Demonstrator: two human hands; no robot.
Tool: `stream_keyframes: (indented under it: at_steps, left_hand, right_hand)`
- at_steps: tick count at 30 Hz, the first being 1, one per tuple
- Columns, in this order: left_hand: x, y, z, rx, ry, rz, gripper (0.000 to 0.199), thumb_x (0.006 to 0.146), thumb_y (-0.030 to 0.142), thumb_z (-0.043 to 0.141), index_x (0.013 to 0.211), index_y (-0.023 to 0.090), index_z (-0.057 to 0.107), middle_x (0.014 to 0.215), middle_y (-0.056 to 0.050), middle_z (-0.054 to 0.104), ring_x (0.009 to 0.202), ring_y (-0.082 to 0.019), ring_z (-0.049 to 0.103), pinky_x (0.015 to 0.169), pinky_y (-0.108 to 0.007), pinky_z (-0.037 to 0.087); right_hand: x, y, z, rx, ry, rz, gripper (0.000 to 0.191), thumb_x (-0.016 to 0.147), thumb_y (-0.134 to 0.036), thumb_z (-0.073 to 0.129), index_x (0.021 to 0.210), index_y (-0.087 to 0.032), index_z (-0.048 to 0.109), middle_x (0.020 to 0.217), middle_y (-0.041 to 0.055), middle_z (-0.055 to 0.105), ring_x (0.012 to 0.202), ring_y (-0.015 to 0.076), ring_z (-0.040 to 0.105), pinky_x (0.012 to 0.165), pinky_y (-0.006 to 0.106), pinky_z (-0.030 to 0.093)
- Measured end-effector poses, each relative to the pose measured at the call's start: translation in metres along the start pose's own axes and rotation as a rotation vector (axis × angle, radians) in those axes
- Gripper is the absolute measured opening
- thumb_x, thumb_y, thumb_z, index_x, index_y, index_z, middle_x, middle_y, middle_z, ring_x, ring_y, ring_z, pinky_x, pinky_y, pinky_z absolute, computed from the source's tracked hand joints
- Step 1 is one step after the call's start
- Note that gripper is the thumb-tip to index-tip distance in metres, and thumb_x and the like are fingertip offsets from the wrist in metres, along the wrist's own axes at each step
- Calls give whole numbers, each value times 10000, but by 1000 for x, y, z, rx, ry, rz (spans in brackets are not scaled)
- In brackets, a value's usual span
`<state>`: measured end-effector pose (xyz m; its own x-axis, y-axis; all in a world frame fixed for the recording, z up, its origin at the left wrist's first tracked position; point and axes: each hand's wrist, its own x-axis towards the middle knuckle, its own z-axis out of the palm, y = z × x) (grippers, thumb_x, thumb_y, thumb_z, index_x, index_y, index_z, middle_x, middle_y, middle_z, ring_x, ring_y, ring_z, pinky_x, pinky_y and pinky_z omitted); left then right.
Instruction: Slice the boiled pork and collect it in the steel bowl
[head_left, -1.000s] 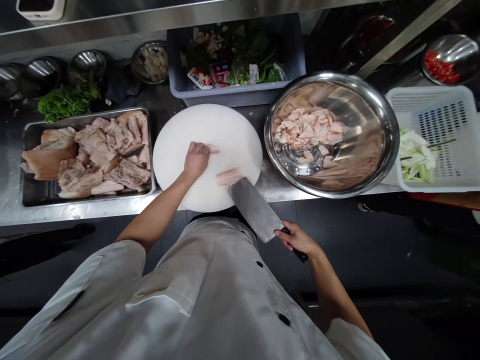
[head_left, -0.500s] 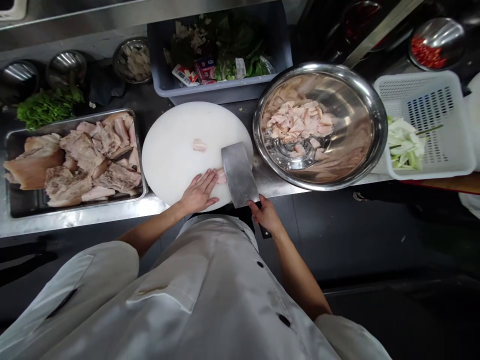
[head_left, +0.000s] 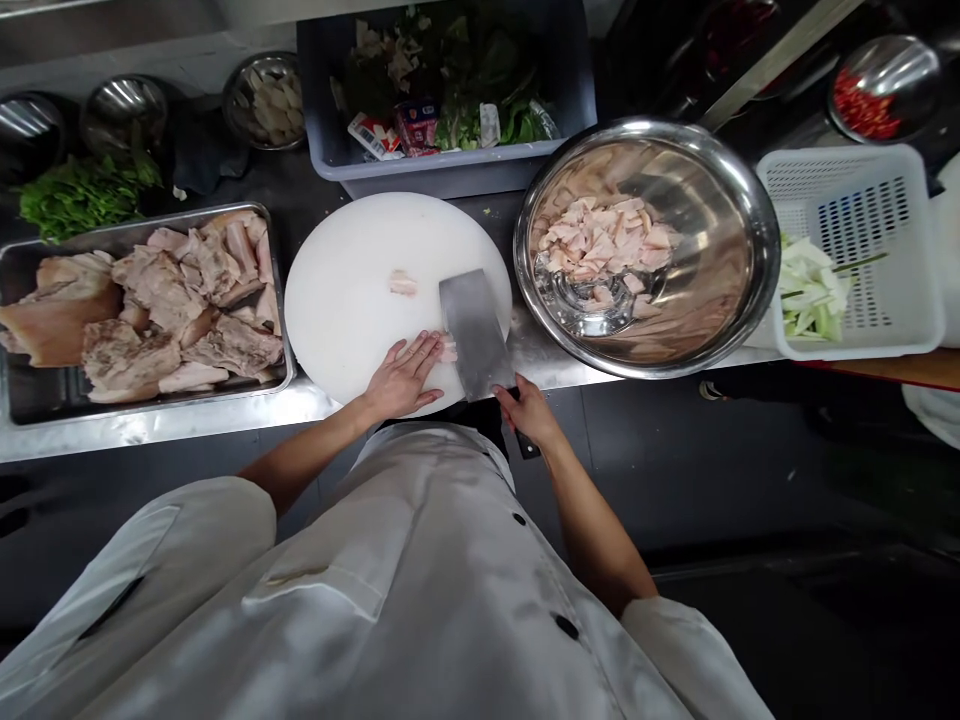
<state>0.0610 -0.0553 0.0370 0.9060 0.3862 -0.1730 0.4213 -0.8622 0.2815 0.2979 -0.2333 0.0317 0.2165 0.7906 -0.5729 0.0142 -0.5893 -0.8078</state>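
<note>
On the round white cutting board, my left hand lies flat with its fingers stretched out, pressing on a pale piece of meat that shows past the fingertips. My right hand is closed round the handle of a cleaver. Its broad blade rests over the board's right side, right beside that meat and partly hiding it. Apart from both hands, a small meat slice lies near the board's middle.
Left of the board stands a metal tray of large meat pieces. A steel bowl with sliced meat is at the right, then a white basket with pale green vegetables. Behind is a grey bin with greens and packets.
The view has shifted slightly. The cleaver's blade has tilted a little against the meat. My left hand stays flat on the meat.
</note>
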Motion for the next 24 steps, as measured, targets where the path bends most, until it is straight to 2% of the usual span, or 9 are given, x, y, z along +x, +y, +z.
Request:
stream_keyframes:
  at_steps: [3, 5, 9, 11, 17, 19, 24]
  left_hand:
    - [-1, 1, 1, -12, 1, -11, 885, 1004, 502, 565, 1685, 135, 134, 1713, -187, 219, 1609, -354, 230, 1291, -560, 210]
    - [-1, 1, 1, -15, -2, -13, 895, 1001, 499, 572, 1687, 141, 122, 1711, -186, 227, 1609, -354, 228, 1294, -556, 199]
    - [-2, 2, 0, -12, 5, -18, 903, 1005, 496, 567, 1687, 130, 103, 1712, -191, 220, 1615, -355, 209, 1291, -569, 190]
    - [-2, 3, 0, -10, 10, -19, 901, 1009, 502, 559, 1687, 126, 99, 1715, -191, 206, 1618, -355, 196, 1289, -580, 182]
    - [-4, 5, 0, -23, 4, -42, 898, 1003, 522, 567, 1689, 151, 120, 1716, -176, 222, 1616, -355, 202, 1294, -576, 180]
    - [-3, 5, 0, -21, 0, -45, 917, 996, 525, 581, 1689, 148, 114, 1715, -179, 220, 1617, -357, 199, 1296, -571, 178]
    - [-8, 7, 0, -18, -2, -47, 921, 994, 501, 589, 1690, 147, 99, 1720, -178, 198, 1616, -360, 203, 1294, -575, 180]
  right_hand:
    - [-26, 14, -3, -28, -20, 69, 403, 883, -636, 599, 942, -250, 499, 498, -96, 490, 341, 130, 451, 371, 251, 355]
    - [-28, 16, -3, -27, -23, 95, 423, 874, -653, 599, 942, -247, 498, 494, -98, 487, 342, 131, 452, 367, 250, 351]
    - [5, 0, 8, -15, -7, 35, 380, 882, -622, 609, 898, -269, 471, 500, -92, 487, 346, 130, 455, 362, 252, 354]
    - [12, -5, 11, -13, 6, 17, 362, 888, -605, 613, 898, -274, 467, 502, -89, 488, 345, 130, 450, 357, 254, 349]
    - [-29, 14, 2, -30, -44, 110, 408, 884, -642, 598, 934, -250, 493, 492, -98, 484, 343, 127, 440, 367, 251, 353]
    - [-23, 12, 4, -34, -50, 90, 405, 885, -641, 596, 925, -252, 490, 491, -99, 484, 343, 127, 444, 369, 251, 355]
    - [18, -4, 17, -47, -38, 0, 350, 903, -603, 594, 905, -273, 476, 496, -96, 479, 345, 132, 453, 367, 256, 353]
